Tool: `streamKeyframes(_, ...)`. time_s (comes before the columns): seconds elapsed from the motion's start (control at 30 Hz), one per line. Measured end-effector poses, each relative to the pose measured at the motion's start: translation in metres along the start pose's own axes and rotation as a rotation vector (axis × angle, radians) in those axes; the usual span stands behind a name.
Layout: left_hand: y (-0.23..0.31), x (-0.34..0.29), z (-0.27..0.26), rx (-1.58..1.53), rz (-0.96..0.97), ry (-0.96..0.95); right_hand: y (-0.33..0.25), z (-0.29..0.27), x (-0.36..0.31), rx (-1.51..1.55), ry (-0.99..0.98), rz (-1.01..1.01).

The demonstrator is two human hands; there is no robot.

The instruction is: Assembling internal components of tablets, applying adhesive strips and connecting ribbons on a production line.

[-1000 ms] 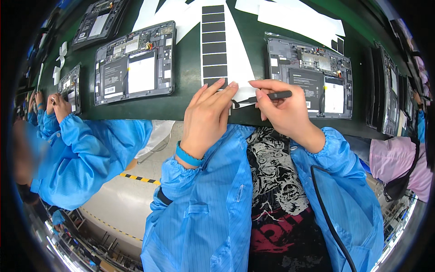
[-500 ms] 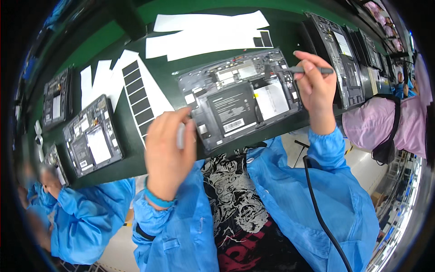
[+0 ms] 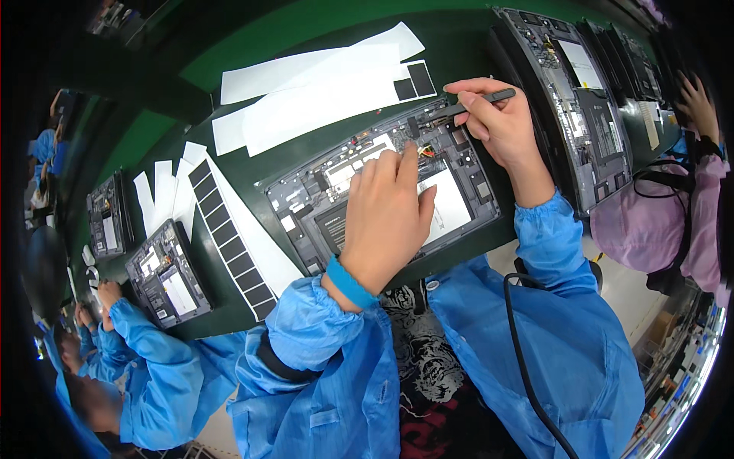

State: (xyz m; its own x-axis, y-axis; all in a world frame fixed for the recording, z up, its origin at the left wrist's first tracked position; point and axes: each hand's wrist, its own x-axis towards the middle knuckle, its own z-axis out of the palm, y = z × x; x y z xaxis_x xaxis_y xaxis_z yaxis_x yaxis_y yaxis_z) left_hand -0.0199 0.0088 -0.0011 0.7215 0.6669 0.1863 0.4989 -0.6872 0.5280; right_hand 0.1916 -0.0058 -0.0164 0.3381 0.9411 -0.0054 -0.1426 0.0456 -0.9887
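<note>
An opened flat electronic device (image 3: 302,237) lies tilted on the bench in front of me, its circuit boards and battery exposed. My right hand (image 3: 501,126) is closed around dark tweezers (image 3: 451,112), their tips low over the device's upper right part. Reaching across the device from below, my left hand (image 3: 386,203) has its fingers stretched out, the index fingertip at a small black patch (image 3: 414,125) near the tweezer tips. The left palm covers much of the battery. A white-faced block (image 3: 451,206) shows beside the left thumb.
White backing sheets (image 3: 306,103) lie beyond the device, with black pads (image 3: 420,79) on one. Left of it is a strip of black pads (image 3: 222,227). Another opened device (image 3: 168,275) lies near a co-worker in blue (image 3: 172,375). Stacked devices (image 3: 569,115) stand right, near a pink sleeve (image 3: 699,191).
My left hand has moved from the device's left edge up and right onto it, index finger extended. The right hand with the tweezers has shifted slightly up and left.
</note>
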Motion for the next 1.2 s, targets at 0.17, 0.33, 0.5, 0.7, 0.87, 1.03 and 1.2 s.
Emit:
streamKeyframes(0.17, 0.006, -0.001, 0.003, 0.039, -0.031, -0.006, 0.0, 0.001, 0.003, -0.042, -0.017, 0.036)
streamKeyframes(0.33, 0.008, -0.001, 0.005, -0.013, 0.012, 0.012, 0.005, -0.004, 0.006, -0.02, -0.008, 0.033)
streamKeyframes(0.5, 0.008, -0.006, 0.005, -0.046, 0.036, -0.01, 0.003, -0.002, 0.007, -0.013, -0.068, 0.105)
streamKeyframes(0.7, 0.008, -0.006, 0.006, -0.056, 0.041, -0.034, 0.004, -0.004, 0.011, -0.036, -0.098, 0.139)
streamKeyframes(0.87, 0.009, -0.006, 0.005, -0.038, 0.038, -0.049, 0.004, -0.004, 0.011, -0.066, -0.094, 0.122)
streamKeyframes(1.03, 0.008, -0.007, 0.007, -0.044, 0.051, -0.047, 0.002, -0.003, 0.012, -0.076, -0.08, 0.111)
streamKeyframes(1.2, 0.009, -0.007, 0.006, -0.042, 0.046, -0.058, 0.003, -0.004, 0.011, -0.022, -0.11, 0.076)
